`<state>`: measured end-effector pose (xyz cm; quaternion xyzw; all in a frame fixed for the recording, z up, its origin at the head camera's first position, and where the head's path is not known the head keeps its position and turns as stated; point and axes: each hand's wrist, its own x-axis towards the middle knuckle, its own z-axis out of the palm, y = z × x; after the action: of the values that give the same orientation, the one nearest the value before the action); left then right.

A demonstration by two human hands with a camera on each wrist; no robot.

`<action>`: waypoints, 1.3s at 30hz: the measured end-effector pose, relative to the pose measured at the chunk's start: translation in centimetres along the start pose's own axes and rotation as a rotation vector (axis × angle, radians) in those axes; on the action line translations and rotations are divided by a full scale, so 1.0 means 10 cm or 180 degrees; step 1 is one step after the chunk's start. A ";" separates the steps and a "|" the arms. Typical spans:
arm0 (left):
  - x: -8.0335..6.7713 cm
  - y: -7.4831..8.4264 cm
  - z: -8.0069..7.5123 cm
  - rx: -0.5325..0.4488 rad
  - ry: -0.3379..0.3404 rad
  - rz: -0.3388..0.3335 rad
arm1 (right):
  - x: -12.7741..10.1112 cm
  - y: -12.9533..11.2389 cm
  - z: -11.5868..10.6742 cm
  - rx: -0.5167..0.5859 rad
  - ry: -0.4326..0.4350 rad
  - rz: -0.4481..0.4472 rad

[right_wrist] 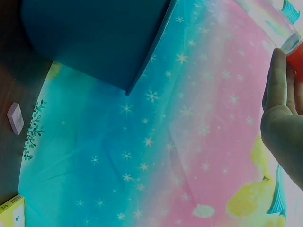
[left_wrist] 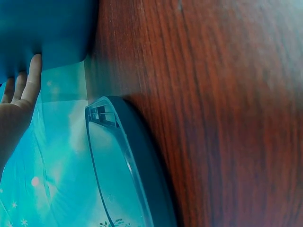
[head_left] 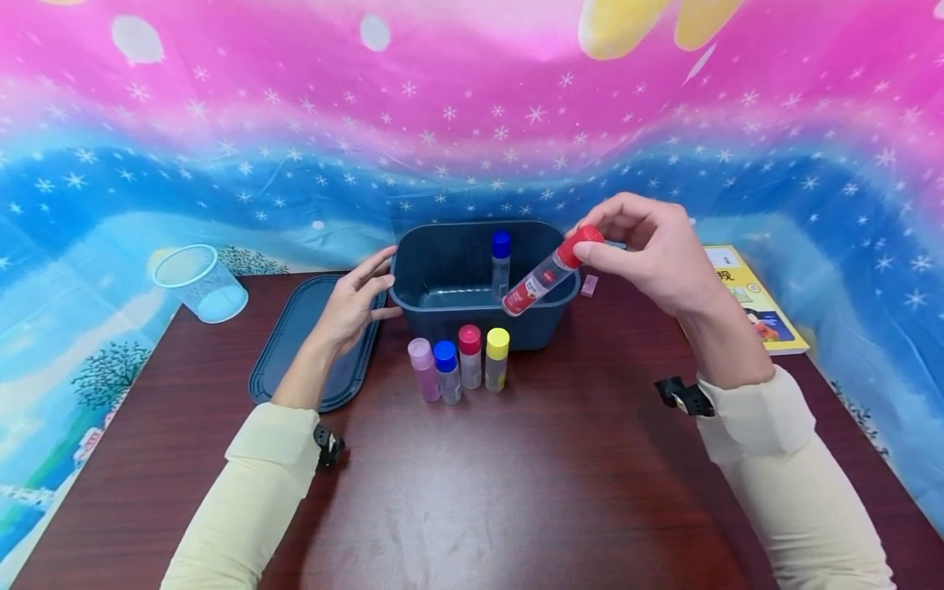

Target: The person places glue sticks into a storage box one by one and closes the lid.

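The right hand (head_left: 656, 254) is pinching the red-capped tube (head_left: 549, 274) by its cap, fingers (head_left: 601, 252) grasping it, tilted over the right rim of the dark blue bin (head_left: 546, 315). The left hand (head_left: 354, 303) is resting with released, straight fingers against the bin's left wall. A blue-capped tube (head_left: 501, 262) is standing inside. Four capped tubes (head_left: 459, 360) are standing on the desk (head_left: 516, 492) just before the bin, the lid (head_left: 295, 344) lying at its left.

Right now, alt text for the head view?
A right hand holds a red-capped bottle tilted over a dark blue bin containing one blue-capped bottle; the left hand touches the bin's side. Four capped bottles stand in front on the wooden table.
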<state>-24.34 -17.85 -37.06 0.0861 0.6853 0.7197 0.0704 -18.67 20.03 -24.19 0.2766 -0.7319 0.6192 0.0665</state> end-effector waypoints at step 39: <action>-0.01 -0.01 0.01 0.0012 -0.0009 0.0026 | 0.41 0.63 0.26 -0.1197 0.0192 0.0855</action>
<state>-24.27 -17.78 -37.18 0.0901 0.6862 0.7186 0.0681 -24.55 16.78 -28.48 0.1409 -0.8623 0.4832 0.0557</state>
